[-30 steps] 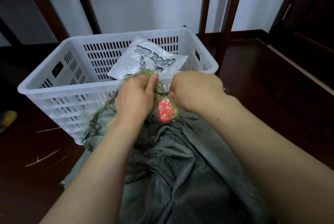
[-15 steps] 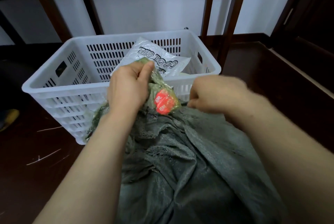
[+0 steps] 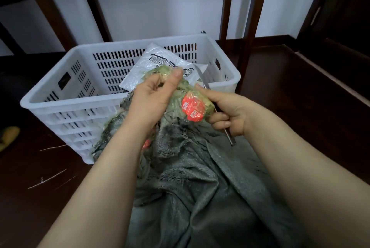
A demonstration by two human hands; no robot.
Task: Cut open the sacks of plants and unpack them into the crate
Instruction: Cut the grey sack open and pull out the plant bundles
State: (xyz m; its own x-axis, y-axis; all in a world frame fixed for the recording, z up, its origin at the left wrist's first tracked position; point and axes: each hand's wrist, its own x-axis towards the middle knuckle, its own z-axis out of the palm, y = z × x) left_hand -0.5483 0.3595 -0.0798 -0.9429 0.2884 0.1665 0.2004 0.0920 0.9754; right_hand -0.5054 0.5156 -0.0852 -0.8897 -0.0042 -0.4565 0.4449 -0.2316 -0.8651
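Head view, the only one I have. My left hand (image 3: 152, 103) has fingers and thumb curled tight round the gathered top of a plastic-wrapped plant bundle (image 3: 178, 98), holding it just in front of the crate (image 3: 70, 103) at its near rim. A red label (image 3: 192, 108) shows on the wrap. My right hand (image 3: 228, 113) is closed round a thin metal blade (image 3: 230, 138), a knife I think, though it's too slim to be sure, with its tip up beside the bundle. The grey-green sack (image 3: 200, 197) slumps against the crate's near wall, mouth open under the bundle. A white printed bag (image 3: 160, 61) leans inside the crate, toward its far wall.

My read is that the bundle is light and soft, the film is crinkly and slippery, and the leaves crush easily. I'd hold it by that bunched neck rather than the leafy middle. The sack is floppy weave and won't stand on its own.
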